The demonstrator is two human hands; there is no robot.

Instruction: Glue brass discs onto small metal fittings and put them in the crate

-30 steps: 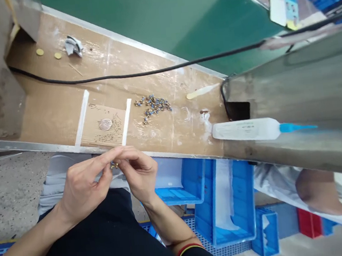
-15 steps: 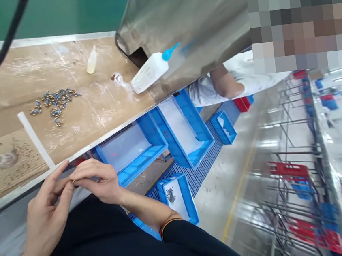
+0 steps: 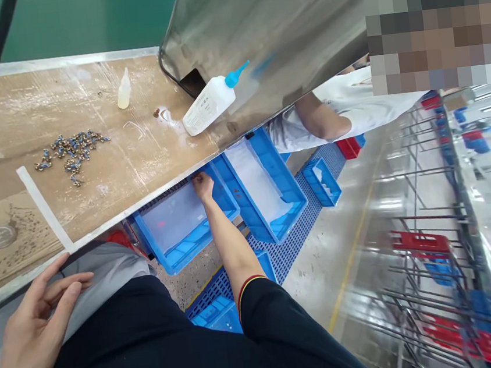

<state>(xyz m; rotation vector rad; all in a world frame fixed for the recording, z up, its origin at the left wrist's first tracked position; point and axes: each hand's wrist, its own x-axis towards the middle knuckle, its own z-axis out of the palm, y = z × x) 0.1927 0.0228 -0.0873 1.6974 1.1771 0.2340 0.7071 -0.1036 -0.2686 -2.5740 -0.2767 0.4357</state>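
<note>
Right at your knees, your left hand is open, fingers spread apart, hovering just over a grey trouser leg beside your black-clad lap. Now over to your right hand, reaching out on a black sleeve with a red-and-yellow cuff band: it's down at the far wall of a blue plastic crate, fingers curled close together, and you can't tell from here whether they're clamped on anything. Just past that, a second blue crate sits alongside on the blue floor grating. Up on the wooden bench, a white strip edges a cardboard sheet, and a scatter of small brass-and-blue fittings lies beyond it, near a small clear bottle and a white glue bottle with a blue nozzle. Farther on, a steel hood overhangs the bench, a co-worker's bare arm shows beyond the crates, and metal racks with red and blue crates line the aisle.
</note>
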